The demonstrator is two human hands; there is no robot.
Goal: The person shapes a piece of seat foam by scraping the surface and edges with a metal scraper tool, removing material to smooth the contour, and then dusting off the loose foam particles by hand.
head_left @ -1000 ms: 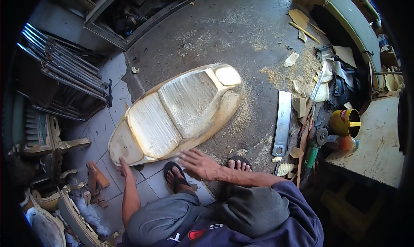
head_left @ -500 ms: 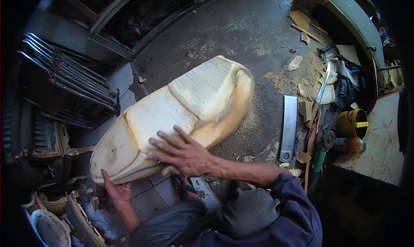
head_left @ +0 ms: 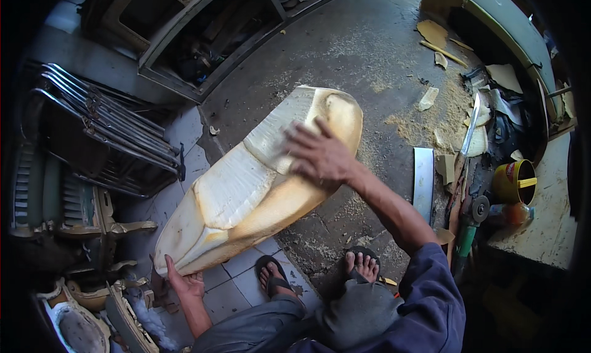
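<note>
A long cream-yellow foam seat pad lies at a slant before me, its sculpted face up, with grooves across it and a rounded raised edge. At its near left end, my left hand grips the tip, thumb on the upper side and fingers partly hidden beneath. Over the far right half, my right hand is laid with fingers spread, slightly smeared by motion. It holds nothing and appears to touch the foam. The pad's underside is hidden.
To the right lie a flat metal bar, a long knife, an angle grinder and a yellow can. Foam crumbs litter the floor. Stacked metal frames stand left; a cabinet is behind.
My right hand has slid from the pad's middle toward its far right end. The pad has tilted, showing more of its near side. My left hand keeps its grip.
</note>
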